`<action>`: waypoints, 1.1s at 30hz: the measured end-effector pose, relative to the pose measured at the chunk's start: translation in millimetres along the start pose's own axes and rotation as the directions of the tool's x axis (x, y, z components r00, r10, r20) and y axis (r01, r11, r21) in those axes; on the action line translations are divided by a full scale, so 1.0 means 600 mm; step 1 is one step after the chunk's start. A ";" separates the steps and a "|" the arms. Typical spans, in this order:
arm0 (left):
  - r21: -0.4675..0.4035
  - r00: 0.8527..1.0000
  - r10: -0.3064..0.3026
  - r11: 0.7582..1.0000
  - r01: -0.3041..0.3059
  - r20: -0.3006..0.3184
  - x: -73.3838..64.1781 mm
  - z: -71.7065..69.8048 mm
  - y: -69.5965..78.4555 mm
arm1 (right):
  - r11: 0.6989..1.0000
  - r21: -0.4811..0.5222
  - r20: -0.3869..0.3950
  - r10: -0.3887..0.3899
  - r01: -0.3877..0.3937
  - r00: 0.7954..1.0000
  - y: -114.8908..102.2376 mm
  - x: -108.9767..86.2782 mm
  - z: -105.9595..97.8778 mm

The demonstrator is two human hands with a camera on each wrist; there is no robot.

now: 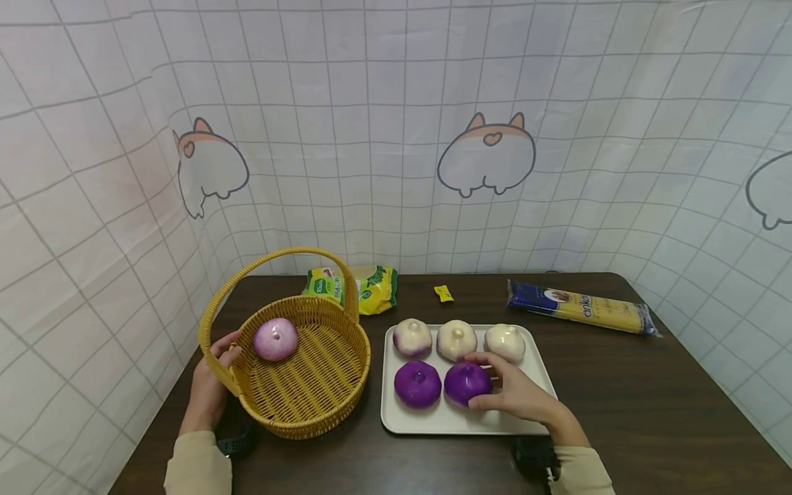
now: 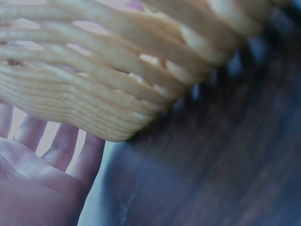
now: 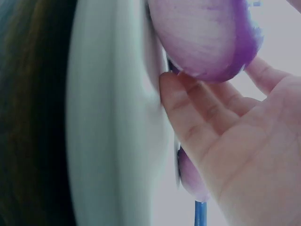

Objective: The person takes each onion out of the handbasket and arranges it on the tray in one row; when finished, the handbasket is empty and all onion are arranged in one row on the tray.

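My right hand [image 1: 516, 392] is at a purple onion [image 1: 465, 383] on the white tray [image 1: 470, 425], thumb on its near side and fingers round the far side. In the right wrist view the onion [image 3: 202, 37] sits against the fingers. Left of it lies another purple onion [image 1: 417, 383]; behind are several paler ones, including a white onion [image 1: 504, 342]. My left hand [image 1: 207, 385] holds the left rim of a yellow woven basket [image 1: 328, 344] near the foot of its handle. Inside the basket is a light purple onion [image 1: 276, 339].
Behind the basket lies a green and yellow packet [image 1: 377, 290]. A small yellow wrapped piece [image 1: 443, 293] is behind the tray. At the back right lies a long blue and yellow pack [image 1: 581, 307]. A white grid-patterned curtain [image 1: 383, 137] surrounds the dark table [image 1: 650, 412].
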State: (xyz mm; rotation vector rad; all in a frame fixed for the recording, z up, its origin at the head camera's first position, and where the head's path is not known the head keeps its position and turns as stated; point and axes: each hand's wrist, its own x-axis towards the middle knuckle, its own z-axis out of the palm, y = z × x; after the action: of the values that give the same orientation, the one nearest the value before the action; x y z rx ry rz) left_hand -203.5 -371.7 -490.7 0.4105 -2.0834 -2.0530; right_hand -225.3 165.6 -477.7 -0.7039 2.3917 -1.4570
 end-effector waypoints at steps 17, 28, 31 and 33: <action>-0.002 1.000 0.003 1.000 -0.003 0.004 -0.001 0.000 0.000 | 0.999 0.017 0.005 -0.032 0.032 0.999 0.003 0.002 0.001; 0.006 1.000 -0.002 1.000 0.002 0.003 -0.001 -0.001 0.001 | 0.998 -0.018 -0.047 -0.062 0.061 0.997 0.006 0.005 -0.001; 0.000 1.000 -0.004 1.000 0.004 0.006 0.000 -0.001 0.000 | 0.997 -0.009 -0.096 -0.077 0.077 0.992 0.003 0.005 -0.001; -0.007 1.000 -0.006 1.000 0.006 0.006 0.000 -0.001 0.000 | 0.996 -0.001 -0.128 -0.083 0.084 0.988 0.000 0.005 0.000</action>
State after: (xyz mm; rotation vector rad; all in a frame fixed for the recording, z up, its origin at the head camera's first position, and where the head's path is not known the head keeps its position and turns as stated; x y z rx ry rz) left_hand -203.1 -372.3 -490.8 0.4100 -2.0806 -2.0670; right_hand -227.7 164.1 -477.5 -0.7394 2.4808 -1.5851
